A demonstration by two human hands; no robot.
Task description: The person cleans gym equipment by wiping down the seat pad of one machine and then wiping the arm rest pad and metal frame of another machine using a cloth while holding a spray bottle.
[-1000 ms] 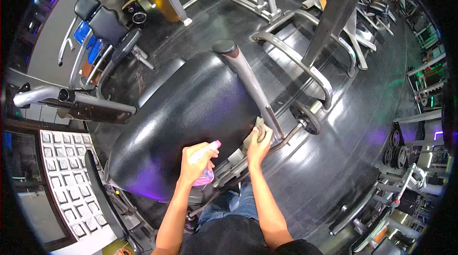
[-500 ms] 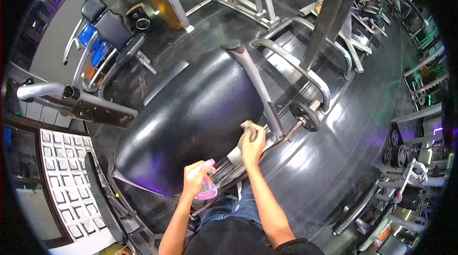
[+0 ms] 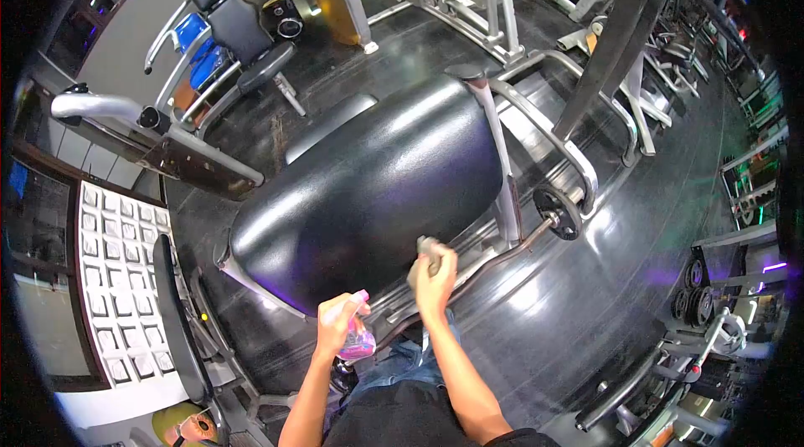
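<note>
My left hand [image 3: 334, 326] is wrapped round the neck of a spray bottle [image 3: 358, 341] with a pink nozzle and pinkish-purple liquid. In my right hand [image 3: 433, 284] is a bunched greyish cloth [image 3: 429, 253], held close to the near edge of a large black padded bench [image 3: 377, 187]. The pad's surface is shiny, and the bottle sits just below its near edge. Between the two hands there is a small gap.
A curved bar with a weight plate [image 3: 557, 213] lies right of the bench. Behind stand a black-seated machine [image 3: 240, 27] and metal frames. A white textured panel [image 3: 126, 280] is at left, and a rack with weight plates [image 3: 693, 305] at right.
The bench has shifted right in view as the camera turned. My right hand with the cloth has come left and down along the bench's near edge. The bottle in my left hand is lower.
</note>
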